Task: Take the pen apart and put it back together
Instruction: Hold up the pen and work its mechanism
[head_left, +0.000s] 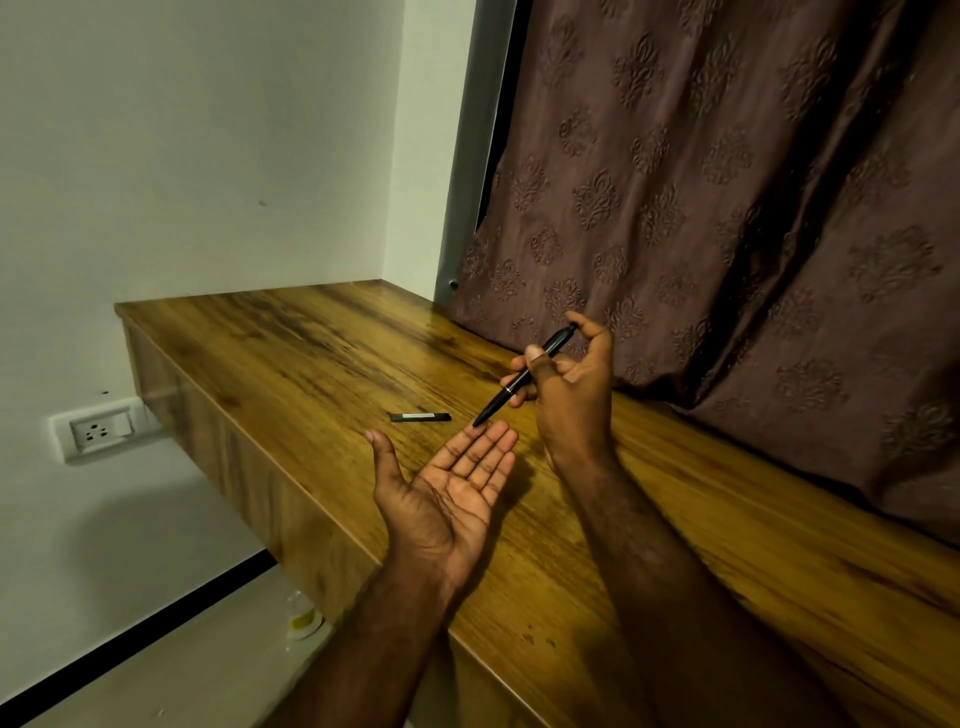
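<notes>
Your left hand (457, 483) open beneath the pen (496, 404)
Your right hand (569, 387) pinches its barrel; likely light, stiff, slick: grip beside its ring (508, 389)

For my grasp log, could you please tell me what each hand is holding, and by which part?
The right hand pinches the black pen around mid-barrel, tip pointing down. The left hand lies open, palm up, holding nothing.
</notes>
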